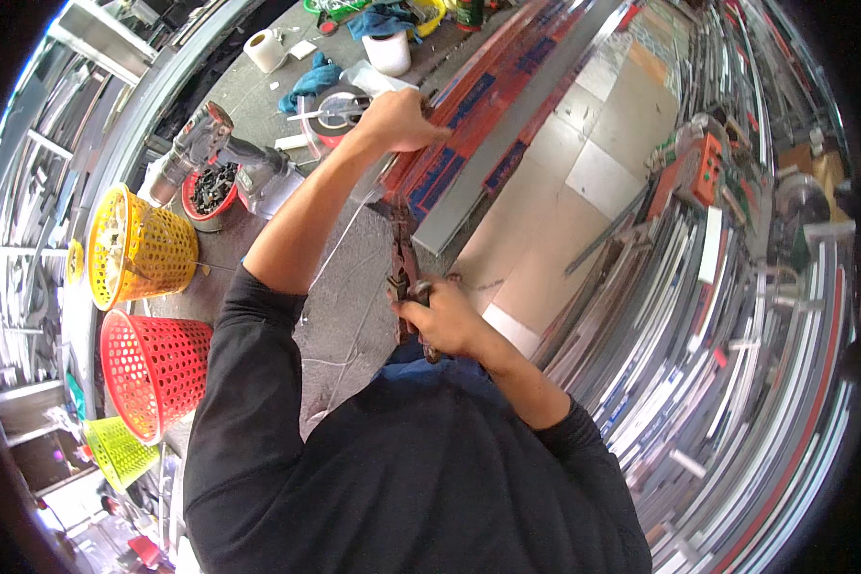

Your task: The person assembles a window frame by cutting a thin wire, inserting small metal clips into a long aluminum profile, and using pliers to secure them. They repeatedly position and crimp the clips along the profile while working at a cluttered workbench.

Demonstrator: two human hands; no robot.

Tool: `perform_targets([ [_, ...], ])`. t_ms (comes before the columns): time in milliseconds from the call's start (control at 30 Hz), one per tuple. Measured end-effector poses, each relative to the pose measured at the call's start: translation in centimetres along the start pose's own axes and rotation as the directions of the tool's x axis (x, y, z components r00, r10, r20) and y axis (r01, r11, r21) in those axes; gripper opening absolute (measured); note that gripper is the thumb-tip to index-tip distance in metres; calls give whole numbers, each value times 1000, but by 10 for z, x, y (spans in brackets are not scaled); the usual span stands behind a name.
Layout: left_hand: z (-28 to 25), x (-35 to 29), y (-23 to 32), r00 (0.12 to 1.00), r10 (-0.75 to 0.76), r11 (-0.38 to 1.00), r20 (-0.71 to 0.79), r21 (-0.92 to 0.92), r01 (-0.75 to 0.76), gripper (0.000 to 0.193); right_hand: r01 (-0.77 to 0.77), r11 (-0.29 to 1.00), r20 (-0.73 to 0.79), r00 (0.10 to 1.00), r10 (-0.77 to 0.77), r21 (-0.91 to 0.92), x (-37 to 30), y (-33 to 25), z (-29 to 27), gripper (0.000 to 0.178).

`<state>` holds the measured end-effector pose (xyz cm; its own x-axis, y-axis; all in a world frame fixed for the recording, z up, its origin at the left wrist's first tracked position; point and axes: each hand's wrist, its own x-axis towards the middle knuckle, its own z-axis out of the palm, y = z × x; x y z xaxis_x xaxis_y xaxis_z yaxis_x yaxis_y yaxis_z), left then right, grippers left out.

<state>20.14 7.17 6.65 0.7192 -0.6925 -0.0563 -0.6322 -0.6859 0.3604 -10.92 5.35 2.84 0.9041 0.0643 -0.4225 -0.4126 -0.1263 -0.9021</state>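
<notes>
My left hand (404, 121) is curled at the left edge of a long profile wrapped in red and blue film (447, 143), its thumb stretched over the top; the fingertips are hidden. Lower down, near my waist, my right hand (447, 316) is closed around a reddish-brown plier-like hand tool (404, 253). The tool's head reaches up to the near end of the wrapped profile; I cannot tell whether they touch. A bare grey metal strip (488, 172) lies alongside the wrapped profile on the right.
Cordless drills (193, 148) stand left, beside a red tub of black pieces (210, 194). Nearby are a yellow basket (167, 251), a red basket (163, 359) and a tape roll (339, 110). Many metal profiles (674, 335) are stacked right, below an orange machine (700, 167).
</notes>
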Motion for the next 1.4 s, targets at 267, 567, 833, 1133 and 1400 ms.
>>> perform_targets([
  [267, 9, -1, 16, 997, 73, 997, -33, -34, -74, 67, 58, 956, -66, 997, -40, 288, 5, -6, 31, 23],
  [567, 19, 4, 14, 997, 75, 996, -18, -50, -75, 73, 7, 882, -15, 1000, 0, 470, 11, 0, 35, 28],
  [833, 24, 4, 11, 997, 81, 995, -13, -58, -82, 71, -139, 830, 105, 990, 98, 540, 11, -2, 28, 27],
  [1133, 26, 4, 11, 996, 92, 995, 0, -38, -92, 67, -301, 850, 199, 951, 236, 432, 6, -13, 5, 35],
  [1400, 37, 7, 0, 994, 110, 994, 25, -21, -110, 67, -182, 745, 182, 980, 82, 642, 3, -33, -4, 28],
])
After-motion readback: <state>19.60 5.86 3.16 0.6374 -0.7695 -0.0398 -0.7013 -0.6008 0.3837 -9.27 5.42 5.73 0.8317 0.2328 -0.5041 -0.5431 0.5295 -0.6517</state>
